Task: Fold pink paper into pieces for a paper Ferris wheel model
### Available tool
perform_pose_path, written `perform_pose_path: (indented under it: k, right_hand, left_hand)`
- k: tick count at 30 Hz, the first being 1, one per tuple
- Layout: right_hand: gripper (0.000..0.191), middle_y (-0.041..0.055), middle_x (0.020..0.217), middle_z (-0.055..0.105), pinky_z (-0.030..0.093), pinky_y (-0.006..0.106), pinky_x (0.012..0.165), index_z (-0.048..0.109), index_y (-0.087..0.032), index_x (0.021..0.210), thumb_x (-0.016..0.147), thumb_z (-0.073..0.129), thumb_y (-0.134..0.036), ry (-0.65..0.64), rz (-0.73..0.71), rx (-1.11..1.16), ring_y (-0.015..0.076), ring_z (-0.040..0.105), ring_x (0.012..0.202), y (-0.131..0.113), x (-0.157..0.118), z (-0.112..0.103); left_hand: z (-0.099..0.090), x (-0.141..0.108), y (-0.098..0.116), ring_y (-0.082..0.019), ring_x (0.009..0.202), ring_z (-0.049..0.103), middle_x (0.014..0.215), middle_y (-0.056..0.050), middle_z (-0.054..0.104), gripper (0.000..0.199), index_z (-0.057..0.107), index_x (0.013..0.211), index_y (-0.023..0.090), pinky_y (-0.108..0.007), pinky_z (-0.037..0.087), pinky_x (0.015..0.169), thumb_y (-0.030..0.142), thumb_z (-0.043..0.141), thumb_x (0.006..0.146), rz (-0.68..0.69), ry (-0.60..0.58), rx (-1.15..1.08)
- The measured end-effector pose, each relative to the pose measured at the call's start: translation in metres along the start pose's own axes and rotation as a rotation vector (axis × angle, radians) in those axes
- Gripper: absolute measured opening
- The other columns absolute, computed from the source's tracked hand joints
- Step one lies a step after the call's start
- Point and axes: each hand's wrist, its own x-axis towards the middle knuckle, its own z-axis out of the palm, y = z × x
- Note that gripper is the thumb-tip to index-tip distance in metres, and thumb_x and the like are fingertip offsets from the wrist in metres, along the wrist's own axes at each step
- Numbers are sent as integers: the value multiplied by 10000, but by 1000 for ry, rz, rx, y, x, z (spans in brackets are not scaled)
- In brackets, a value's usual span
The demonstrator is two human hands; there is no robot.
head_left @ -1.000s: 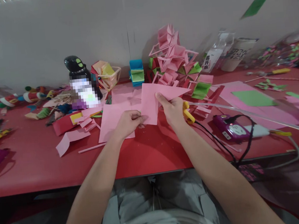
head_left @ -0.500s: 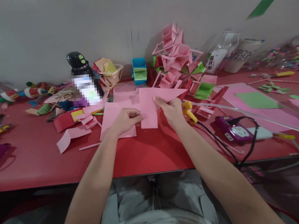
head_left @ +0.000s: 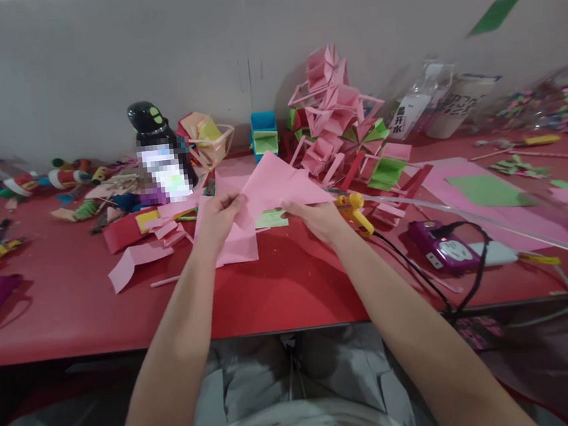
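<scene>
One creased sheet of pink paper hangs above the middle of the red table, well back from its near edge, caught at both ends. The person's left hand pinches the left end between thumb and curled fingers, and the right hand grips the lower right side with its thumb along the margin, the other fingers mostly hidden from me. Below the left hand lies a flat pink sheet, and a small green slip shows on the tabletop between the hands. Right by the right hand rests a yellow glue gun, a long clear stick running from it toward the table's right edge. A purple socket block sits nearer the front edge on that side, beyond the gun's cord. Along the far edge, against the grey wall, I see a tall stack of folded pink paper, a small blue box, and, toward the far right corner, a clear bottle beside a pale cup. Toward the left edge lies a bent pink strip.
</scene>
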Motion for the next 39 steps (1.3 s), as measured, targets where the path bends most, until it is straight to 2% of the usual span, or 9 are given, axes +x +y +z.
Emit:
perform_pose_path:
  k: [3, 5, 7, 10, 14, 19, 25, 32, 39]
  right_hand:
    - [599, 83, 1035, 745, 599, 383, 807, 731, -221, 962, 589, 822, -680, -149, 30, 72, 240, 701, 945, -11, 1, -5]
    - [712, 97, 1112, 736, 591, 394, 822, 727, -235, 1038, 657, 653, -831, -135, 55, 104, 255, 689, 1020, -17, 4, -8]
    - [734, 101, 1120, 735, 582, 379, 804, 728, -232, 1074, 748, 520, -857, -100, 93, 88, 243, 689, 1011, -18, 7, -9]
    - [556, 74, 999, 751, 559, 336, 740, 748, -229, 1013, 776, 633, -719, -112, 139, 39, 205, 692, 871, -9, 9, -8]
    - [300, 24, 799, 722, 500, 290, 696, 756, -206, 810, 715, 790, -488, -141, 53, -166, 154, 628, 729, 5, 6, -7]
    - [236, 8, 690, 664, 415, 271, 599, 735, -169, 730, 797, 691, -390, -210, -62, -487, 125, 531, 619, 7, 3, -5]
    - [193, 3, 650, 635, 390, 258, 589, 698, -158, 686, 800, 631, -299, -244, -120, -649, 121, 518, 608, 6, 1, -1]
    - [171, 18, 715, 706, 402, 239, 630, 734, -160, 738, 779, 569, -140, -233, -298, -755, 127, 575, 653, 12, -2, 6]
    - [189, 59, 798, 732, 455, 254, 695, 740, -155, 800, 848, 557, -161, -243, -491, -758, 153, 641, 720, 12, -2, 8]
  left_hand:
    - [-14, 6, -3, -124, 611, 487, 680, 2, 592, 232, 715, 778, 176, -252, 388, 590, 385, 767, 693, -16, 93, -55]
    - [-23, 8, -3, -133, 638, 523, 693, -4, 612, 212, 733, 789, 175, -255, 408, 608, 354, 765, 680, -22, 127, -75]
    - [-29, 8, -2, -153, 698, 576, 741, -22, 656, 204, 753, 795, 179, -264, 442, 651, 342, 767, 675, -40, 81, -69]
    - [-32, 4, 3, -189, 775, 626, 809, -60, 717, 208, 778, 761, 181, -291, 486, 719, 341, 816, 633, -100, -91, -22]
    - [-29, -3, 6, -195, 774, 637, 825, -73, 750, 182, 799, 741, 205, -294, 493, 725, 369, 810, 663, -133, -310, 174]
    - [-25, -4, 5, -192, 750, 650, 817, -57, 762, 156, 801, 757, 221, -284, 488, 705, 362, 740, 727, -86, -401, 332]
    - [-22, -5, 2, -214, 818, 673, 889, -64, 767, 137, 790, 815, 221, -320, 510, 785, 303, 694, 762, 53, -392, 431]
    - [8, -14, 3, -189, 879, 659, 946, -49, 730, 158, 732, 871, 202, -316, 512, 831, 162, 608, 782, 340, -353, 509]
    - [14, -14, 5, -167, 759, 623, 814, -27, 700, 72, 678, 762, 187, -287, 490, 712, 183, 612, 736, 285, -286, 484]
